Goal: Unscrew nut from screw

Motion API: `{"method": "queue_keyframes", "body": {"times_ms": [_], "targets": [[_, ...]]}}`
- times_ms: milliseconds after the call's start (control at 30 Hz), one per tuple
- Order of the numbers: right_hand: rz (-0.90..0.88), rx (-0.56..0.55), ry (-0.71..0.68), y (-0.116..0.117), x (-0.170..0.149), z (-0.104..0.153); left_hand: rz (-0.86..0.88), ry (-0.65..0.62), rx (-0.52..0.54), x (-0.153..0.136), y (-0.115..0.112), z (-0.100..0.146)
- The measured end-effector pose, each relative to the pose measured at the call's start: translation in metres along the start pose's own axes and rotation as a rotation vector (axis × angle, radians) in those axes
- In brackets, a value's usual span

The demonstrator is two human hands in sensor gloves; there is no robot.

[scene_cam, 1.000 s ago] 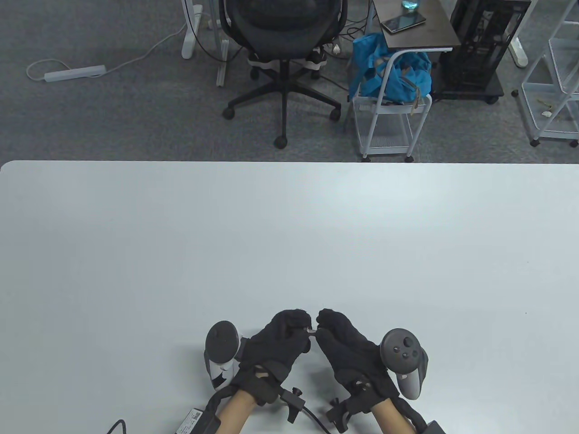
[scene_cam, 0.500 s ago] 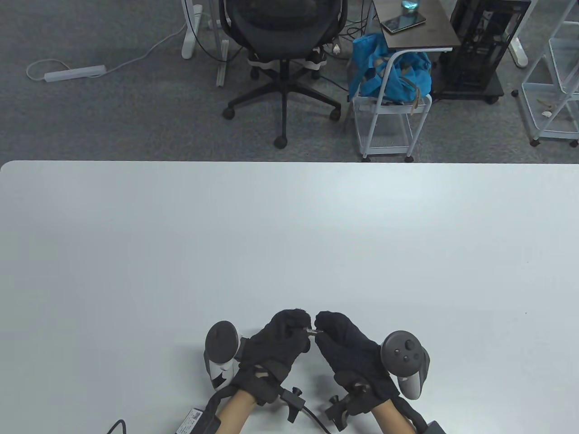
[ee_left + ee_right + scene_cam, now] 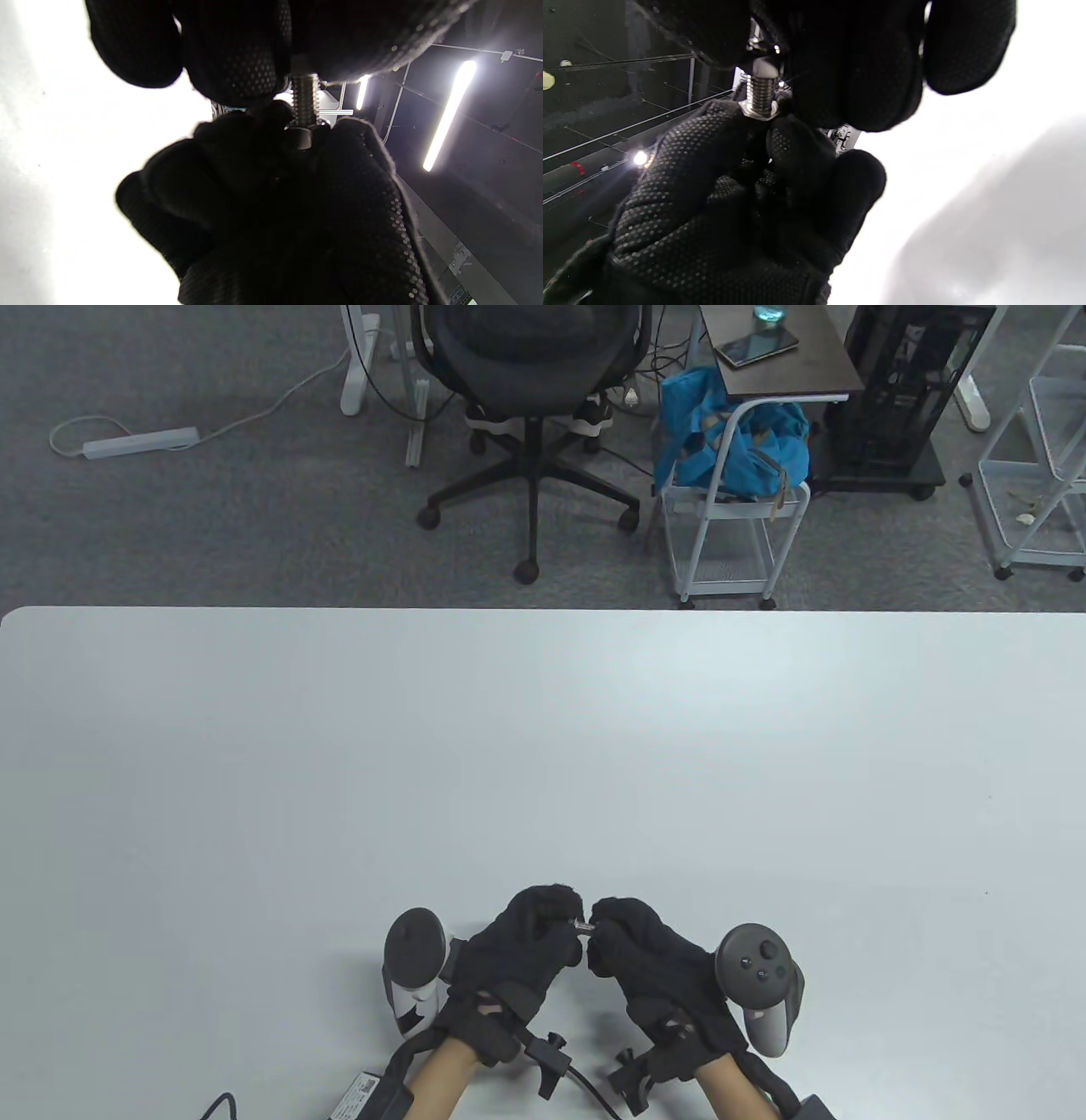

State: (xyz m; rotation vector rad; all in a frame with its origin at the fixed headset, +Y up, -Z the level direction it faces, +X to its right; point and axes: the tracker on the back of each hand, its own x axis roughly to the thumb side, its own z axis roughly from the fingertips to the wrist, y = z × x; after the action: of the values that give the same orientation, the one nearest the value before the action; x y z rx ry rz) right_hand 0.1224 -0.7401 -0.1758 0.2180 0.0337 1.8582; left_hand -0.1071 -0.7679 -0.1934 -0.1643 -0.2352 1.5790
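A small silver screw [image 3: 584,927] is held level between both hands, just above the table's [image 3: 543,746] near edge. My left hand [image 3: 567,923] pinches one end; a silver hex piece [image 3: 759,112] sits there against its fingertips. My right hand [image 3: 602,931] pinches the other end, on a dark nut [image 3: 299,138]. Bare thread shows between the hands in the left wrist view [image 3: 304,99] and the right wrist view [image 3: 760,91]. The fingers hide the rest of the screw.
The white table stretches bare ahead and to both sides of the hands. Beyond its far edge stand an office chair [image 3: 530,381], a white wire cart with a blue bag [image 3: 730,449] and shelving at the right.
My right hand has rolled a little around the screw's end, its fingers curling in toward the left hand and its tracker shifting. The left hand has stayed still.
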Motion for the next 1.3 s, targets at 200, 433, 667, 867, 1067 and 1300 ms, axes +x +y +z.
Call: {"method": "queue_keyframes", "body": {"times_ms": [200, 433, 667, 867, 1067, 1300], "targets": [[-0.012, -0.011, -0.028, -0.002, 0.002, 0.0, -0.001, 0.002, -0.029, -0.001, 0.0, -0.001], [-0.023, 0.037, -0.05, -0.001, 0.006, 0.0, -0.01, 0.01, -0.006, 0.0, 0.0, 0.0], [-0.042, 0.027, -0.035, -0.001, 0.002, 0.0, -0.012, 0.005, 0.0, 0.0, 0.0, 0.0], [-0.028, 0.034, 0.053, -0.001, -0.006, -0.001, -0.017, -0.003, -0.009, -0.001, -0.001, 0.0], [0.006, 0.003, -0.001, -0.001, 0.001, -0.001, -0.037, -0.005, -0.038, -0.001, -0.002, -0.001], [0.02, -0.021, -0.042, -0.003, 0.005, 0.0, -0.045, 0.002, -0.054, -0.002, -0.002, -0.001]]}}
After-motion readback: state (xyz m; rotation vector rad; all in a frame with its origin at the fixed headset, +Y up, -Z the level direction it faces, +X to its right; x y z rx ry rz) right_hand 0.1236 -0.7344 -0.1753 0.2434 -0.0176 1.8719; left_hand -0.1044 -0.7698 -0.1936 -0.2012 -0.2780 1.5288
